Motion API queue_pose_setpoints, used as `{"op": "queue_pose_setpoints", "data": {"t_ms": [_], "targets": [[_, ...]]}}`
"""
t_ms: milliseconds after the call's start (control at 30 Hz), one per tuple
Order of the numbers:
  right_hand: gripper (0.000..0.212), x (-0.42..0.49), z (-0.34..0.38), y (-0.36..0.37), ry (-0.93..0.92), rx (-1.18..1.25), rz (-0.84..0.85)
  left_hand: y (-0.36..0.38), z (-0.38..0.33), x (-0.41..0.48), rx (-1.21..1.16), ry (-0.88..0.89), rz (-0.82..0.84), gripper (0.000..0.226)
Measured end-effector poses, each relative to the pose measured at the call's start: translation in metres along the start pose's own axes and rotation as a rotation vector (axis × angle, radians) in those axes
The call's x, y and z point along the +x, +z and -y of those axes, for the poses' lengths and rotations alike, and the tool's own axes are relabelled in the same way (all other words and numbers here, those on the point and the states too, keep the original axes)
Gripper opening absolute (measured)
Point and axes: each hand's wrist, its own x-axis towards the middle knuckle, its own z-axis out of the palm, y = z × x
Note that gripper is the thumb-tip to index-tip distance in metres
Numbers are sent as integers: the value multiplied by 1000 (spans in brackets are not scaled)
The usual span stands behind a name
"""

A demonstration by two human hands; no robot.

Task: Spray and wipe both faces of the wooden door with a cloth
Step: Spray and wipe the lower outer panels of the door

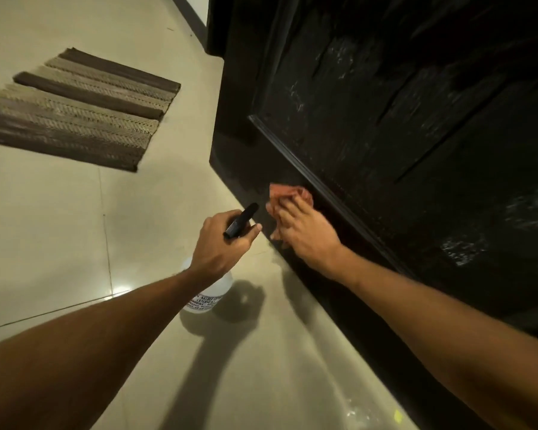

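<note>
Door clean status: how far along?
Done: this face of the door looks sprayed, with pale wet patches on its panels. In hand: the right hand presses the orange cloth low on the door, and the left hand holds the spray bottle. Left: those patches look unwiped; the other face is out of view.

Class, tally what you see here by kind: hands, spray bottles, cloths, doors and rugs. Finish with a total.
Hands: 2, left hand and right hand
Spray bottle: 1
Cloth: 1
Wooden door: 1
Striped rug: 1
Total: 6
</note>
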Motion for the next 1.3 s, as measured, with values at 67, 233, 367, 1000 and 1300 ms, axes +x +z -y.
{"op": "queue_pose_setpoints", "data": {"t_ms": [67,233,367,1000,1300], "targets": [[53,-42,29,27,-151,-2,143,1,-4,0,-13,-13,15,37],[61,-97,-16,22,1,80,-48,5,-22,0,-31,11,33,39],[62,-136,-8,10,71,162,-69,17,-19,-25,-50,-19,31,38],[58,-162,-20,7,35,307,17,31,-101,-23,-4,-374,-29,21],[64,-55,-29,-13,-10,198,44,-1,-28,24,35,-390,-30,35]]}}
